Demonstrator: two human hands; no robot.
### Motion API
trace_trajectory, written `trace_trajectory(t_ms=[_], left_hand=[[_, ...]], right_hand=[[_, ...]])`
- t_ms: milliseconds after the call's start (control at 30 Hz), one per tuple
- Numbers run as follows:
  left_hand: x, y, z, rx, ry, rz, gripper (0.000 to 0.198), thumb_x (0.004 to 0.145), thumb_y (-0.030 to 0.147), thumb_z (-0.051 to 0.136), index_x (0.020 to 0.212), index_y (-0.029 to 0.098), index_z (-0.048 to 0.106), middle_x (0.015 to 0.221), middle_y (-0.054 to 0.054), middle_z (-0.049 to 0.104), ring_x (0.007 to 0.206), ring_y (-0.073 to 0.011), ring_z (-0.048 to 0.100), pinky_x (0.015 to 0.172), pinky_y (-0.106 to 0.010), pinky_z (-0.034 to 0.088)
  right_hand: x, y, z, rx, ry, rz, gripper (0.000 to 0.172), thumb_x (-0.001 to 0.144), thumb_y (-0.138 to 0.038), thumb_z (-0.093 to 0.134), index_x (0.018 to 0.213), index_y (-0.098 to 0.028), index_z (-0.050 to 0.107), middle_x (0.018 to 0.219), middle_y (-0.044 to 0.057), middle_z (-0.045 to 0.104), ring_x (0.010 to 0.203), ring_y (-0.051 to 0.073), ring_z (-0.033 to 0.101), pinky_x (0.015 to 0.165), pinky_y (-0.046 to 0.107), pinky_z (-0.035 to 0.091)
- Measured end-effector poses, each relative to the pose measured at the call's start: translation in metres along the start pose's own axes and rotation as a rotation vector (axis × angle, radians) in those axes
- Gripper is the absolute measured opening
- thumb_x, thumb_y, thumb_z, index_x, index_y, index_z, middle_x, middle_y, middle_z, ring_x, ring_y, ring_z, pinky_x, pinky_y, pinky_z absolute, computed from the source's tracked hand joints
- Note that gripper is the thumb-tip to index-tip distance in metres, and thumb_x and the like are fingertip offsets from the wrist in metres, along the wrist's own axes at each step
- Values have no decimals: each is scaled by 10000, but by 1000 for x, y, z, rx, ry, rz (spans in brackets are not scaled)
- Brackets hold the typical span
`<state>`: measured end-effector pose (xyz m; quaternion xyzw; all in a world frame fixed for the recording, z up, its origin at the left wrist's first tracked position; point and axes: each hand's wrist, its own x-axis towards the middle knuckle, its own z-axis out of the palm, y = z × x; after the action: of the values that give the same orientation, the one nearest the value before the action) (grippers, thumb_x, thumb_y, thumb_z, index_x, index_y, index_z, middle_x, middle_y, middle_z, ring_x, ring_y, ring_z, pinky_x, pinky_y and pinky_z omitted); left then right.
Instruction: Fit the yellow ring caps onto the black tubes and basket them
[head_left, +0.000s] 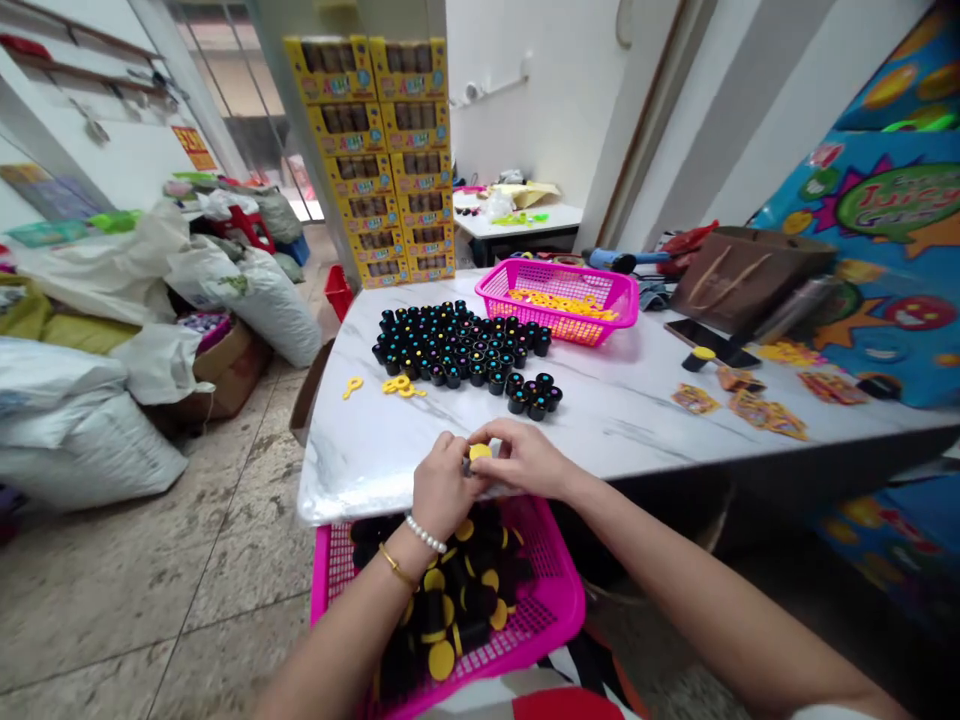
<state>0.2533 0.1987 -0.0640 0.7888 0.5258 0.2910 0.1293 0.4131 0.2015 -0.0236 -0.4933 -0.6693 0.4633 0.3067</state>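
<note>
My left hand (444,482), with bracelets at the wrist, and my right hand (521,458) meet at the table's front edge. Between their fingers they hold a small piece with a round yellow top (480,453); both hands are closed on it. Right below is a pink basket (561,600) holding many black pieces with yellow discs (442,660). Beyond my hands, many black pieces with coloured dots (450,345) stand grouped on the white table (360,440). Yellow ring-shaped parts (401,386) lie in front of them, with a single one (352,387) to the left.
A second pink basket (559,325) holds yellow parts. Yellow boxes (379,160) are stacked behind the table. To the right lie a phone (712,343), a brown bag (750,280), a black piece with a yellow top (698,359) and small packets (766,414). White sacks (82,430) stand left.
</note>
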Motion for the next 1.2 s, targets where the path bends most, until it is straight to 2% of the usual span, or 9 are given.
trace_trajectory(t_ms=[167, 367, 533, 700, 800, 900, 933, 1033, 1200], left_hand=[[0, 1, 0, 121, -26, -28, 131, 786, 266, 611, 794, 207, 493, 842, -3, 521, 698, -156, 516, 578, -267, 356], [1, 6, 2, 182, -71, -54, 35, 829, 206, 531, 851, 202, 505, 893, -44, 549, 677, -181, 537, 540, -287, 360], [1, 6, -11, 76, -133, 12, 155, 764, 168, 590, 909, 187, 538, 911, -59, 564, 728, -193, 568, 587, -279, 416], [12, -23, -62, -231, -504, 238, 272, 692, 288, 721, 941, 213, 642, 817, -1, 620, 684, -147, 587, 610, -234, 451], [39, -56, -83, -220, -333, 150, 246, 762, 297, 672, 996, 227, 652, 918, -7, 646, 748, -129, 600, 678, -220, 473], [75, -90, -82, 81, 29, 4, 288, 791, 315, 634, 1058, 208, 631, 1080, -54, 606, 817, -143, 598, 780, -256, 484], [85, -100, -79, 131, 73, -38, 305, 799, 299, 617, 1077, 174, 620, 1110, -92, 588, 832, -164, 596, 806, -292, 481], [99, -116, -67, 202, 65, -65, 206, 797, 237, 582, 971, 146, 645, 979, -107, 615, 805, -211, 593, 802, -353, 475], [74, -106, -58, 246, -40, -9, 138, 838, 243, 525, 895, 184, 636, 831, -53, 620, 738, -201, 588, 736, -321, 473]], right_hand=[[-8, -5, 17, -586, 256, -232, 179, 798, -205, 624, 959, -167, 693, 817, 49, 621, 771, 185, 583, 733, 294, 448], [-13, 2, 36, -739, 422, -209, 295, 869, -233, 551, 1150, -155, 598, 941, 98, 625, 802, 209, 598, 742, 309, 473], [-15, -1, 35, -707, 390, -273, 263, 853, -199, 529, 1106, -156, 586, 925, 94, 610, 805, 213, 593, 723, 313, 477], [-48, 1, 48, -636, 196, -324, 133, 788, -172, 547, 910, -189, 597, 770, 40, 576, 673, 178, 571, 610, 280, 449], [-68, 17, 64, -724, 27, -292, 168, 722, -151, 599, 883, -197, 615, 786, 40, 610, 672, 186, 598, 581, 276, 457], [-75, 30, 73, -856, -21, -232, 255, 725, -202, 674, 978, -194, 643, 865, 59, 656, 766, 237, 637, 644, 316, 494], [-75, 31, 73, -856, -28, -219, 320, 733, -243, 698, 1044, -201, 635, 910, 61, 664, 795, 244, 643, 673, 327, 504], [-73, 26, 63, -779, -3, -213, 424, 773, -317, 701, 1170, -222, 590, 1020, 58, 664, 854, 230, 648, 732, 323, 515], [-74, 22, 38, -696, 101, -274, 191, 877, -221, 569, 1052, -201, 641, 943, 70, 687, 849, 212, 652, 738, 310, 510]])
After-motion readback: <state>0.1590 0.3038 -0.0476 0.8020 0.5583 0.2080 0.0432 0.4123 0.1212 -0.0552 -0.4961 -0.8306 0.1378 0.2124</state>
